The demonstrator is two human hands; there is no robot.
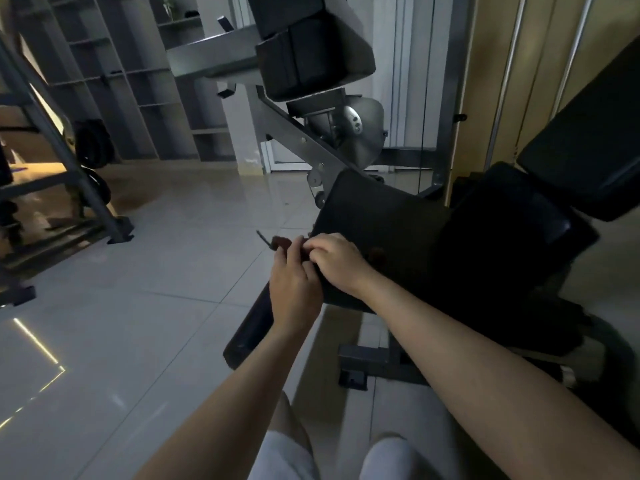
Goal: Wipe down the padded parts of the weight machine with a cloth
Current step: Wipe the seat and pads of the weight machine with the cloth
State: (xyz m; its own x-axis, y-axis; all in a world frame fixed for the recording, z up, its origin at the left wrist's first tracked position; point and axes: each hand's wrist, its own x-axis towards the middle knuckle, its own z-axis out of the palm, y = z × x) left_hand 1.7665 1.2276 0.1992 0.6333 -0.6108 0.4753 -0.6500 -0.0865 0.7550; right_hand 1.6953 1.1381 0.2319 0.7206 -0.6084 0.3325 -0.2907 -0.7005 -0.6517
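A black padded seat [374, 216] of the weight machine lies in the middle of the view, with a black backrest pad [588, 147] rising at the right. At the seat's near left corner my left hand [294, 282] and my right hand [337, 263] meet. Both grip a small dark reddish cloth [281, 242], bunched between the fingers, with a thin tag sticking out to the left. A black foam roller pad [252, 323] runs below my left hand. More black pads [311, 53] hang above at the top centre.
The machine's grey steel frame [298, 140] slants down to the seat, and its base bar [377, 365] rests on the pale tiled floor. A dumbbell rack with weight plates [93, 143] stands at the left. Shelving lines the back wall. My knees [346, 455] show at the bottom.
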